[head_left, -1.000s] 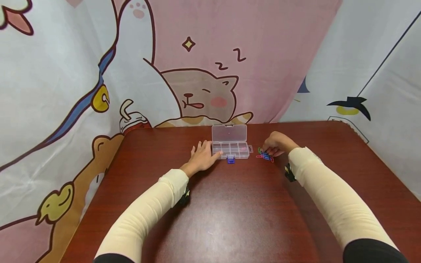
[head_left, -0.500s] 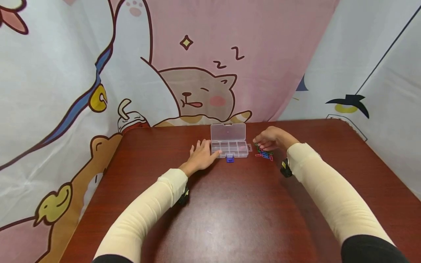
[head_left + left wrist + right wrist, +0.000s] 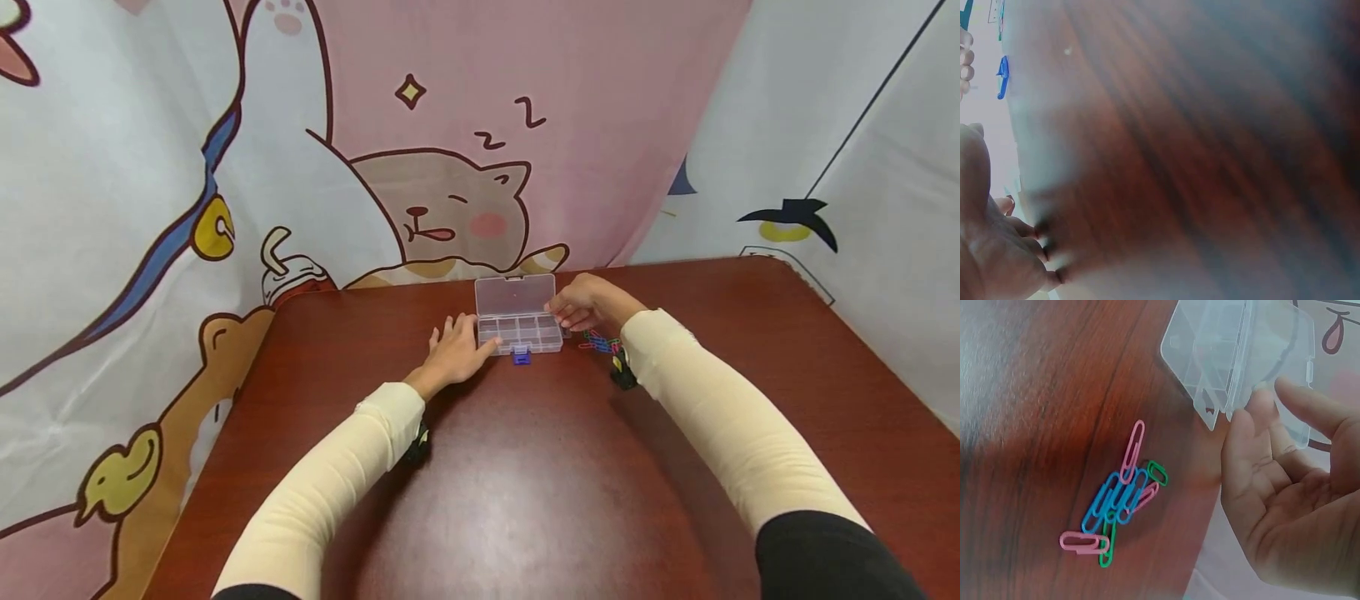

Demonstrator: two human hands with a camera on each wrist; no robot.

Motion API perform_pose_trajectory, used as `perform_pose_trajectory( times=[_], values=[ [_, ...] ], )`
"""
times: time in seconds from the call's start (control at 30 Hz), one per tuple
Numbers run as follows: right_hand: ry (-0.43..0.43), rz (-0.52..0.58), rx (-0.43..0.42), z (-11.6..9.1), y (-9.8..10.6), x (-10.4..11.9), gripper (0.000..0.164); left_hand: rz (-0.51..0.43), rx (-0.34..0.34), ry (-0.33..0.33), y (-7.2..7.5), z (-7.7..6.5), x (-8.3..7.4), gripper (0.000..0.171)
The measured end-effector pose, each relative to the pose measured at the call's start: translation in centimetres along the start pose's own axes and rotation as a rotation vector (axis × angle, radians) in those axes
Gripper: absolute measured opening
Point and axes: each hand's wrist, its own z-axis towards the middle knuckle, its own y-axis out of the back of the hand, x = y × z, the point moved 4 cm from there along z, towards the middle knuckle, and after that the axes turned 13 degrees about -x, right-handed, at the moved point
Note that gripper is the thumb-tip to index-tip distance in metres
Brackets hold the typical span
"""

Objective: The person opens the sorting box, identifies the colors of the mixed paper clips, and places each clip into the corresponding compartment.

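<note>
Box (image 3: 501, 349): lying on the table (image 3: 525, 467), between the two hands
Lid (image 3: 514, 295): standing behind the box, left of the right hand's fingertips
Latch (image 3: 521, 358): jutting before the box, right of the left hand's (image 3: 453, 352) thumb
Paper clips (image 3: 1114, 497): lying before the right hand (image 3: 588, 303), right of the box
Curtain (image 3: 600, 108): hanging behind both hands

The clear rectangular compartment box (image 3: 513, 294) is smooth plastic, its blue latch (image 3: 521, 357) plastic too; pink, blue and green paper clips (image 3: 1114, 500) look smoothly plastic-coated. The reddish-brown desk (image 3: 525, 467) shows glossy wood grain; printed backdrop (image 3: 600, 125) and cream sleeves (image 3: 727, 425) are matt cloth.
</note>
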Motion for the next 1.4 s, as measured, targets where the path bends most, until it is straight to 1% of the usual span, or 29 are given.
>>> perform_pose_trajectory(
  times=[0.1,0.17,0.4,0.57,0.8,0.93,1.0,1.07,1.13,1.23,1.33,1.4],
  values=[
    [-0.012,-0.015,-0.004,-0.2,0.2,0.3,0.034,-0.005,0.009,0.000,0.2,0.1,-0.1,0.072],
    [-0.020,-0.006,0.002,-0.1,0.4,0.3,0.032,-0.003,0.010,0.002,0.2,0.1,-0.1,0.072],
    [-0.015,-0.006,-0.015,-0.3,1.1,-0.4,0.032,-0.008,0.017,-0.006,0.2,0.0,-0.1,0.073],
    [-0.022,-0.010,-0.010,-0.2,1.2,-0.6,0.032,-0.008,0.022,-0.008,0.1,0.0,0.0,0.074],
    [-0.019,-0.017,-0.005,-0.2,1.0,-0.6,0.030,0.013,0.017,0.002,0.3,-0.1,0.0,0.072],
    [-0.022,-0.020,-0.006,-0.1,0.9,-0.6,0.029,-0.004,0.027,-0.001,0.2,0.0,-0.1,0.073],
    [-0.007,-0.038,-0.018,0.0,0.8,-0.6,0.028,-0.003,0.025,-0.002,0.2,0.0,-0.1,0.072],
    [0.029,-0.082,-0.034,0.0,0.7,-0.5,0.029,0.000,0.021,0.000,0.3,0.0,-0.1,0.072],
    [0.083,-0.147,-0.055,0.0,0.5,-0.3,0.027,0.007,0.014,0.001,0.4,0.0,-0.1,0.071],
    [0.170,-0.280,-0.087,-0.1,-0.2,0.2,0.022,0.000,0.023,-0.002,0.3,0.0,0.0,0.072],
    [0.262,-0.440,-0.128,-0.2,-0.9,1.0,0.020,-0.003,0.033,-0.006,0.2,0.1,0.1,0.074],
    [0.293,-0.536,-0.166,-0.3,-1.3,1.5,0.020,-0.001,0.032,-0.005,0.2,0.1,0.0,0.074]
  ],
)
